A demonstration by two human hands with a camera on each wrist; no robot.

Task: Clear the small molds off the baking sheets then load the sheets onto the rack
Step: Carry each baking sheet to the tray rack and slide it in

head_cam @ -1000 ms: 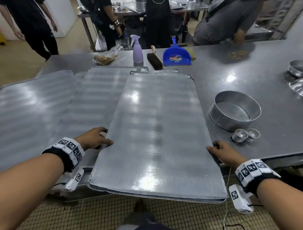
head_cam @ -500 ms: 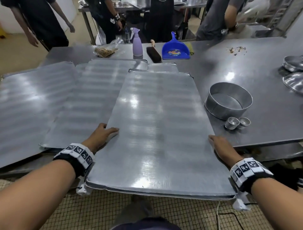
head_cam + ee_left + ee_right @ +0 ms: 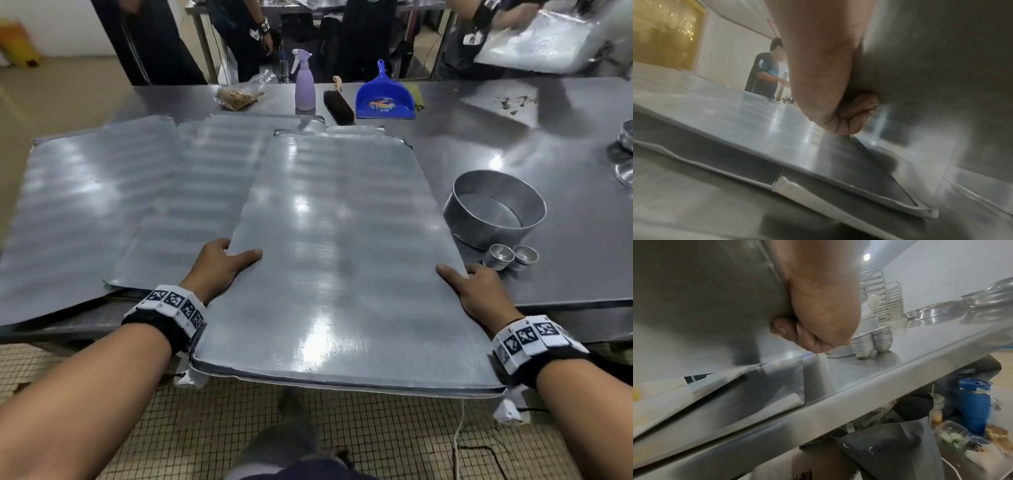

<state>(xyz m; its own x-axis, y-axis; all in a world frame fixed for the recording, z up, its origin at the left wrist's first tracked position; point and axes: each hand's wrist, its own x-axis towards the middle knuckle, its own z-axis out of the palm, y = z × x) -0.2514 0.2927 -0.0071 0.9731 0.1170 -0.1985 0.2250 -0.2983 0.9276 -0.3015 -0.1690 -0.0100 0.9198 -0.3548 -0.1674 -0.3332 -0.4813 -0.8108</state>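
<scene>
A purple spray bottle (image 3: 304,84) stands at the far edge of the steel table (image 3: 565,164). Just right of the bottle lie a black hand brush (image 3: 338,104) and a blue dustpan (image 3: 384,97); left of it, a clear bag of crumbs (image 3: 241,94). Nearer, well right of the bottle, sits a round cake ring (image 3: 493,209).

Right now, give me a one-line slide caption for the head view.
Left hand and right hand grip the long edges of a bare rectangular metal baking sheet overhanging the steel table.
</scene>
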